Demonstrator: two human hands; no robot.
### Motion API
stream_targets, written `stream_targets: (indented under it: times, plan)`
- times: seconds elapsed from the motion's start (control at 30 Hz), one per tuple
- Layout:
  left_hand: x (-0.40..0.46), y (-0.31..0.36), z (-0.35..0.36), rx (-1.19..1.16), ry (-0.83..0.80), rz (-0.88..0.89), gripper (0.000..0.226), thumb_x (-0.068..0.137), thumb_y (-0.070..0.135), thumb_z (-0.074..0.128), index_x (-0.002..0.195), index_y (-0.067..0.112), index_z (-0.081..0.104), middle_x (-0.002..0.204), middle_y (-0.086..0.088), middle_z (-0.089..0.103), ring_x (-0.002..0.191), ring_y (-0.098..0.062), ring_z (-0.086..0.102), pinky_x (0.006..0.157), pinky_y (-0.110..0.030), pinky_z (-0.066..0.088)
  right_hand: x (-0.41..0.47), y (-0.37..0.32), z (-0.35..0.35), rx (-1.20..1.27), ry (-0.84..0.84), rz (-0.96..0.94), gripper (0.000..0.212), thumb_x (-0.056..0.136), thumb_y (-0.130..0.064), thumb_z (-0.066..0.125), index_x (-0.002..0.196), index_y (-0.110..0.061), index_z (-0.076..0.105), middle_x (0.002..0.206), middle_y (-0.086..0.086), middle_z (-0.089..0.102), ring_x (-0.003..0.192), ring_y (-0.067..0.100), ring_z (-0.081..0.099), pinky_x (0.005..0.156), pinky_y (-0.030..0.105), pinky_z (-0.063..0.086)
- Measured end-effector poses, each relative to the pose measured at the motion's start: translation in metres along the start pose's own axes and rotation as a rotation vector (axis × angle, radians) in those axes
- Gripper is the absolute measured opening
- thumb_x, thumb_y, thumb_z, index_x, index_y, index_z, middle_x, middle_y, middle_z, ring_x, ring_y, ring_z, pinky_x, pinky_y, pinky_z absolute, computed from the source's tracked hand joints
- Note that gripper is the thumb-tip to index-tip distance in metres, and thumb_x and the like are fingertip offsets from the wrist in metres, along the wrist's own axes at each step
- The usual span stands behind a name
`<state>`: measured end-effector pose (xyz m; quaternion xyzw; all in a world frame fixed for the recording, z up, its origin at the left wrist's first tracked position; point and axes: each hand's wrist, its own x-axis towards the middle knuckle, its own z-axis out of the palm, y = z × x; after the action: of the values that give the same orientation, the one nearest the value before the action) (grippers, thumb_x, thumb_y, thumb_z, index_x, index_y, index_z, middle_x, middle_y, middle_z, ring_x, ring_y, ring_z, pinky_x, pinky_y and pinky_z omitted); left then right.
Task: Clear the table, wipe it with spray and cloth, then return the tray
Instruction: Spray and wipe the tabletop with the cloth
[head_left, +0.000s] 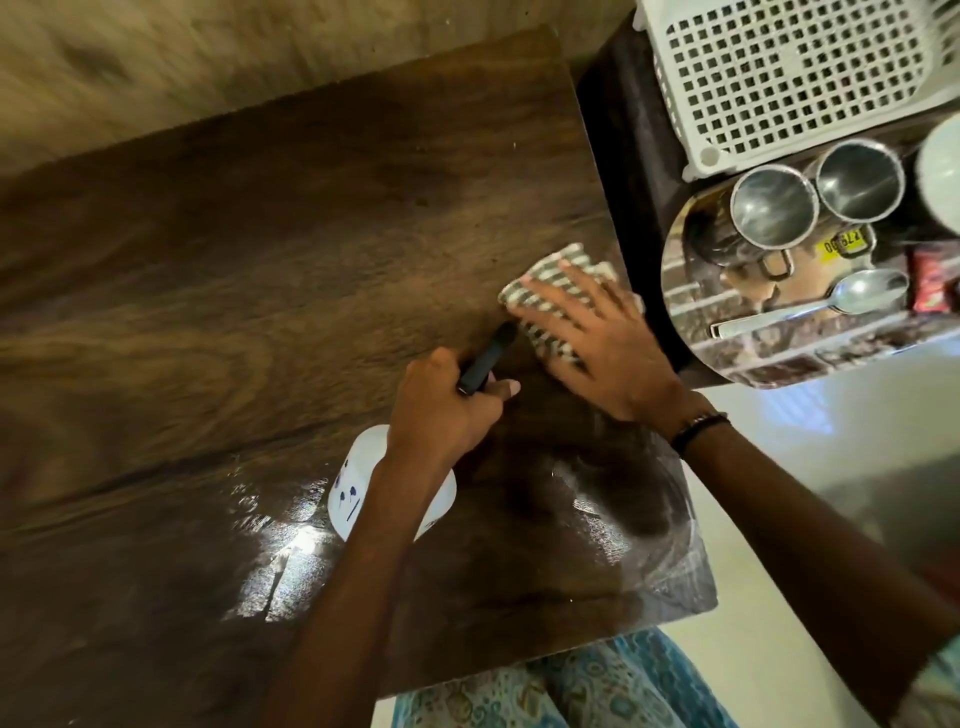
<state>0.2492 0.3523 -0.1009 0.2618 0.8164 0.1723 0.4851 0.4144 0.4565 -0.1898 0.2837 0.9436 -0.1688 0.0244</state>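
Checked cloth (558, 301) lies flat under right hand (597, 343).

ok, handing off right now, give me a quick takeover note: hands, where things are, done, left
Left hand: grips the spray bottle by its black trigger head, bottle low over the table.
Right hand: fingers flat, pressing the checked cloth on the table near its far right edge.
Tray: on the side counter to the right, carrying two steel cups and a spoon.
Done: table cleared; wet sheen on the near part of the table.
Left: finish wiping, put down bottle and cloth, return the tray.
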Motion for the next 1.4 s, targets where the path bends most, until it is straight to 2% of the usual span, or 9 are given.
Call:
stream_targets:
  times: [0.1,0.2,0.4,0.57,0.63,0.73,0.9,1.17,1.4]
  plan:
    - [0.001,-0.006,-0.002,-0.021,-0.004,-0.006,0.018,0.08,0.033,0.072,0.081,0.018,0.061,0.073,0.004,0.056,0.066,-0.009,0.054,0.056,-0.022,0.039,0.016,0.011,-0.005,0.12,0.111,0.225,0.057,0.093,-0.04,0.038,0.149,-0.03,0.031,0.159,-0.003,0.023,0.149,0.029,0.007,0.119,0.048,0.01]
    - [0.0,-0.013,-0.002,-0.032,-0.012,0.011,0.022,0.08,0.033,0.072,0.088,0.013,0.066,0.075,0.0,0.06,0.067,-0.01,0.056,0.054,-0.02,0.036,0.054,0.004,-0.011,0.113,0.106,0.39,0.057,0.095,-0.041,0.038,0.15,-0.034,0.025,0.16,-0.008,0.016,0.149,0.027,0.002,0.118,0.051,0.009]
    - [-0.008,-0.022,0.0,-0.027,-0.014,-0.035,0.027,0.078,0.036,0.073,0.091,0.013,0.065,0.083,-0.004,0.062,0.069,-0.013,0.058,0.054,-0.023,0.038,0.019,-0.007,0.001,0.021,0.006,0.085,0.057,0.095,-0.04,0.04,0.15,-0.038,0.024,0.16,-0.01,0.015,0.149,0.022,0.002,0.117,0.046,0.01]
    - [-0.022,-0.026,0.005,-0.018,-0.019,-0.015,0.017,0.081,0.031,0.072,0.081,0.017,0.061,0.071,0.003,0.057,0.067,-0.011,0.056,0.058,-0.023,0.043,-0.001,-0.01,0.002,0.094,0.115,0.356,0.057,0.092,-0.042,0.035,0.149,-0.037,0.028,0.159,-0.008,0.022,0.149,0.024,0.009,0.115,0.05,0.017]
    - [-0.027,-0.03,0.012,0.009,-0.034,0.021,0.017,0.081,0.032,0.071,0.087,0.017,0.064,0.077,0.0,0.062,0.074,-0.015,0.059,0.067,-0.027,0.047,0.023,-0.013,-0.003,0.126,0.134,0.434,0.059,0.091,-0.043,0.03,0.149,-0.036,0.026,0.159,-0.008,0.02,0.149,0.027,0.007,0.115,0.052,0.015]
    - [-0.032,-0.034,0.024,0.018,-0.044,0.017,0.028,0.079,0.034,0.072,0.096,0.013,0.065,0.091,-0.006,0.066,0.087,-0.024,0.062,0.083,-0.037,0.052,0.05,-0.006,-0.011,0.11,0.031,0.324,0.056,0.095,-0.044,0.033,0.15,-0.038,0.022,0.161,-0.01,0.013,0.149,0.025,0.0,0.117,0.052,0.009]
    - [-0.041,-0.025,0.048,0.022,-0.099,0.031,0.023,0.08,0.032,0.072,0.092,0.015,0.064,0.09,-0.005,0.065,0.09,-0.026,0.063,0.086,-0.039,0.052,0.038,0.013,-0.019,0.138,-0.142,0.048,0.056,0.1,-0.044,0.041,0.151,-0.038,0.019,0.161,-0.013,0.005,0.149,0.019,-0.009,0.117,0.048,0.002]
    - [-0.05,-0.009,0.082,0.064,-0.012,0.037,0.037,0.078,0.04,0.072,0.103,0.014,0.068,0.094,-0.009,0.069,0.089,-0.028,0.064,0.078,-0.04,0.055,0.036,0.018,-0.024,0.273,-0.209,0.035,0.057,0.099,-0.044,0.044,0.15,-0.041,0.018,0.16,-0.018,0.0,0.147,0.015,-0.016,0.116,0.043,-0.007]
    - [-0.046,-0.011,0.077,0.031,-0.042,0.016,0.038,0.075,0.04,0.076,0.094,0.009,0.066,0.09,-0.007,0.067,0.086,-0.025,0.064,0.078,-0.034,0.053,0.035,0.016,-0.023,0.275,-0.185,0.045,0.056,0.099,-0.044,0.043,0.149,-0.042,0.019,0.16,-0.018,0.002,0.147,0.013,-0.015,0.116,0.043,-0.007]
